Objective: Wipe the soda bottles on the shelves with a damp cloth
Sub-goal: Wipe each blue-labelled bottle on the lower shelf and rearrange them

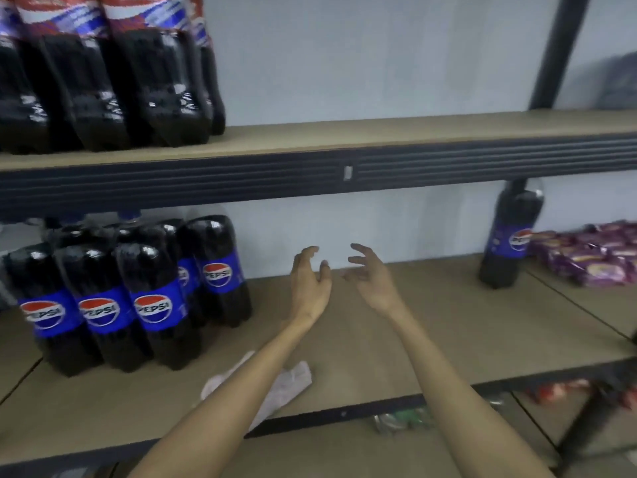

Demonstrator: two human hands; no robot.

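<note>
Several dark Pepsi bottles (151, 298) with blue labels stand grouped at the left of the middle shelf (448, 326). One more Pepsi bottle (513, 236) stands alone at the right. My left hand (310, 281) and my right hand (370, 274) hover side by side over the bare middle of that shelf, palms facing each other, fingers loosely spread, holding nothing. A pale cloth (289, 381) lies crumpled near the shelf's front edge, partly under my left forearm. More dark bottles (103, 84) with red and blue labels fill the left of the upper shelf (379, 132).
Purple snack packets (593, 253) are piled at the far right of the middle shelf. A dark upright post (558, 53) rises at the right. Below the front edge, green and red items (406, 419) lie on a lower shelf.
</note>
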